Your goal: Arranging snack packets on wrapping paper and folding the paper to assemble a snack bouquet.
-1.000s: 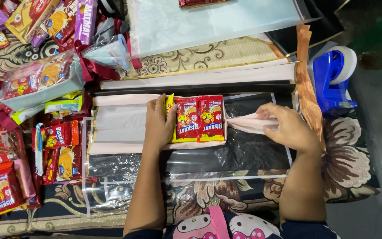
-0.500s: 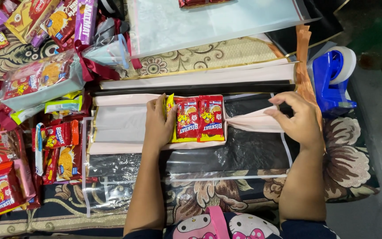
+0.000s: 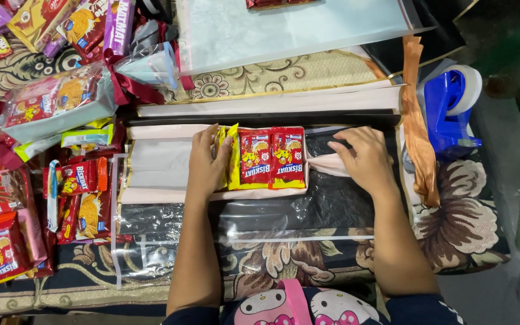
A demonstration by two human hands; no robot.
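Pale pink wrapping sheet [image 3: 164, 165] spread flat across floor mat, base for bundle. Red-and-yellow biscuit packets [image 3: 271, 157] sit mid-sheet in row. Left hand [image 3: 207, 157] open, palm pinning packets' left end steady. Right hand [image 3: 365, 157] fingers curled, pressing gathered pink sheet end, keeping wrap taut.

Support: floral patterned cloth [image 3: 284, 75] is spread over the surface | On it: clear plastic sheets [image 3: 284, 222], pink paper [image 3: 157, 162], snack packets [image 3: 7, 247] are heaped at left, blue tape dispenser [image 3: 446, 108] is set at right
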